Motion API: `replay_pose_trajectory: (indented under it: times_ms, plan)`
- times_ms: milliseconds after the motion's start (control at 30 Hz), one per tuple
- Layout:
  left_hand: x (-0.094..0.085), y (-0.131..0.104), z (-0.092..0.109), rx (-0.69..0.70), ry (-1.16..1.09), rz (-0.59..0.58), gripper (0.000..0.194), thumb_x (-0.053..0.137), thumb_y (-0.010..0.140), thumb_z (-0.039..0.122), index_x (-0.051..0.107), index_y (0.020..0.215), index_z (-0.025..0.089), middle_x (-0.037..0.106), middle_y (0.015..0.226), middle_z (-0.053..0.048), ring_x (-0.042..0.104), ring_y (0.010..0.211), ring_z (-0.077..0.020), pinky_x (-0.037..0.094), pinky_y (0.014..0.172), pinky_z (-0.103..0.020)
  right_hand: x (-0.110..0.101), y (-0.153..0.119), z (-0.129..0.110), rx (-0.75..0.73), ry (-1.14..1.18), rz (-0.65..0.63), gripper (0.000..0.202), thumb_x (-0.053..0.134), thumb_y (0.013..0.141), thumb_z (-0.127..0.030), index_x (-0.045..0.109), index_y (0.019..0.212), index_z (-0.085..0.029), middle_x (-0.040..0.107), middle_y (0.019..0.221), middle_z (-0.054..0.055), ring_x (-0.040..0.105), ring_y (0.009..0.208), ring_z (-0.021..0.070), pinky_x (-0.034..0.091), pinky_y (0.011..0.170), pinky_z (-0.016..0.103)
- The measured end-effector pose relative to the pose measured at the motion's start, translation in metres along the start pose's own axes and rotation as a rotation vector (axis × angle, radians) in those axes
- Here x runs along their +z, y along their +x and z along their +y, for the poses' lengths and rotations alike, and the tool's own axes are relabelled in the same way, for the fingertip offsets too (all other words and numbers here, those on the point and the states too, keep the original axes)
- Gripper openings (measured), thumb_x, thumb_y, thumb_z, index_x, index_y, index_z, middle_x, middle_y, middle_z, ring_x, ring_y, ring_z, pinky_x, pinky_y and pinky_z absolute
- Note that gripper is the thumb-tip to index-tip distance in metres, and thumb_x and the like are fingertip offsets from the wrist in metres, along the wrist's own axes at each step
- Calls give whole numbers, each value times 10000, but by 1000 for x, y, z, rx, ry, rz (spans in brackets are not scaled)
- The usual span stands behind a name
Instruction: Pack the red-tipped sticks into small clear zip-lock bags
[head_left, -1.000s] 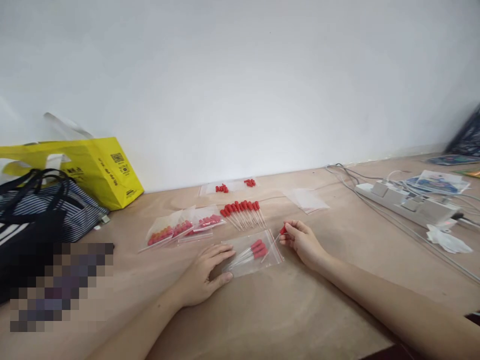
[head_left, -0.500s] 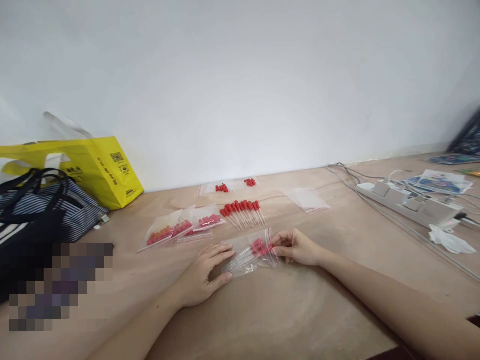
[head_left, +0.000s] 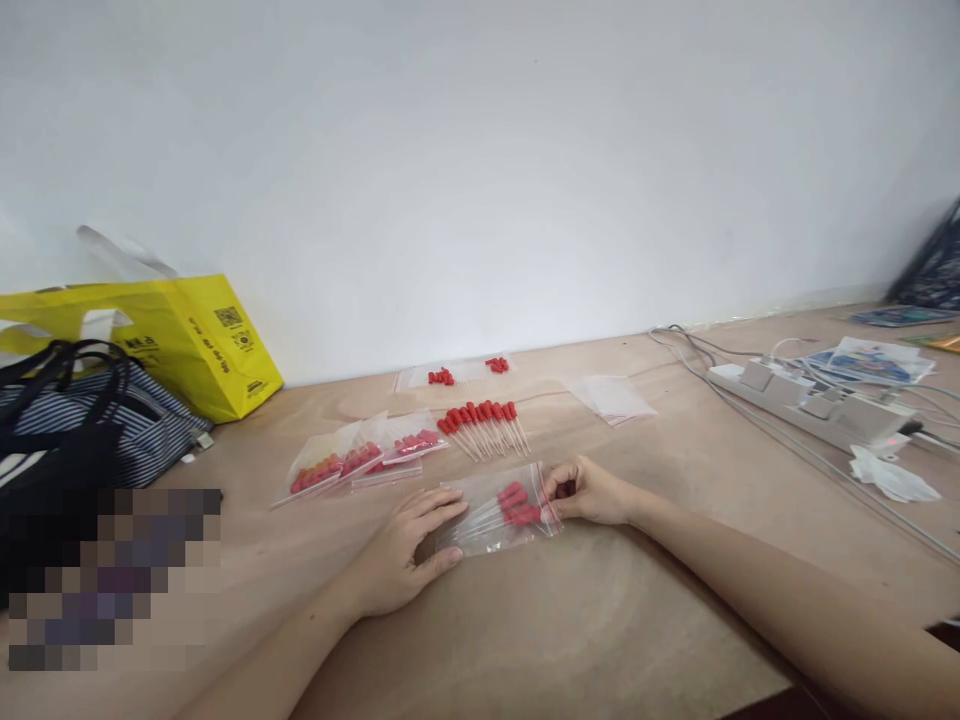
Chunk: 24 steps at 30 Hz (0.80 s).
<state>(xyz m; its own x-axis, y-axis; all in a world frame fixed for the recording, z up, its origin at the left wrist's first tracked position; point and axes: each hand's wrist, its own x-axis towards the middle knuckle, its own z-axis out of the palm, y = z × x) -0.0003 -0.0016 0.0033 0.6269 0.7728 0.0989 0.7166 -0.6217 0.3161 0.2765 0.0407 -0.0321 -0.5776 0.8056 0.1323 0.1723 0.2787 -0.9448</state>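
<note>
In the bag point(head_left: 474, 490), sticks point(head_left: 484, 514) aslant, heads point(head_left: 513, 493) rightward

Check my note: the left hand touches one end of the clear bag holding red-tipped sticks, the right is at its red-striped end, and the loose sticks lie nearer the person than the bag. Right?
Not quite: the loose sticks lie beyond the clear bag, toward the wall, as the head view shows.

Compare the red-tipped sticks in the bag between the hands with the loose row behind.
The bagged sticks lie in a clear bag; the loose row lies on the table. The bagged sticks' red ends point toward the right hand; the loose row's, toward the wall. The bagged sticks are fewer than the loose row's. Both have red ends.
</note>
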Motion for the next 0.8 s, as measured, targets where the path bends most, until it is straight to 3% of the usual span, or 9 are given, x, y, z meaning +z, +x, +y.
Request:
replay_pose_trajectory:
  times_ms: [167, 267, 367, 533, 667, 700, 800]
  plan:
    - [-1, 0, 0, 0, -24, 2, 408, 478, 819, 367, 445, 1211, 260, 421, 1298, -44, 354, 1195, -249, 281, 989, -465, 2, -2, -7, 2, -221, 33, 281, 718, 525, -414, 646, 652, -174, 579, 691, 0, 445, 519, 70, 330, 469, 195]
    - [-1, 0, 0, 12, -40, 15, 417, 492, 811, 363, 444, 1214, 266, 418, 1301, -39, 358, 1192, -250, 287, 985, -466, 3, -2, -15, 61, -463, 160, 245, 660, 600, -434, 622, 605, -192, 582, 611, -20, 453, 503, 77, 299, 479, 203]
    - [-1, 1, 0, 17, -49, 24, 410, 499, 804, 363, 467, 1199, 259, 433, 1289, -44, 371, 1184, -250, 306, 978, -458, 8, -1, -20, 125, -549, 239, 301, 616, 626, -485, 589, 559, -193, 560, 535, -27, 455, 481, 82, 281, 482, 208]
    - [1, 2, 1, 30, -40, 55, 371, 495, 804, 333, 502, 1169, 266, 470, 1258, -36, 400, 1163, -247, 314, 977, -449, 7, 1, -21, 149, -598, 201, 297, 693, 519, -462, 570, 544, -193, 556, 542, -31, 451, 491, 85, 258, 459, 202]
    - [3, 2, 1, 27, -29, 62, 379, 486, 811, 348, 489, 1180, 262, 461, 1263, -39, 396, 1164, -249, 313, 979, -443, -18, 16, -15, 147, -333, -73, 260, 673, 555, -418, 602, 600, -172, 541, 537, -29, 438, 490, 79, 301, 460, 196]
    - [4, 1, 0, 22, -27, 57, 388, 482, 814, 356, 478, 1190, 260, 448, 1273, -42, 385, 1171, -250, 310, 980, -444, -26, 23, -12, 167, -271, -62, 250, 670, 562, -401, 607, 610, -165, 547, 544, -27, 441, 495, 78, 318, 471, 197]
    - [6, 0, -3, 10, -29, 51, 422, 473, 819, 374, 440, 1221, 251, 403, 1305, -53, 347, 1195, -257, 303, 983, -447, -42, 51, -4, 316, -281, 301, 214, 650, 593, -359, 592, 608, -154, 544, 543, -23, 434, 471, 70, 326, 463, 198]
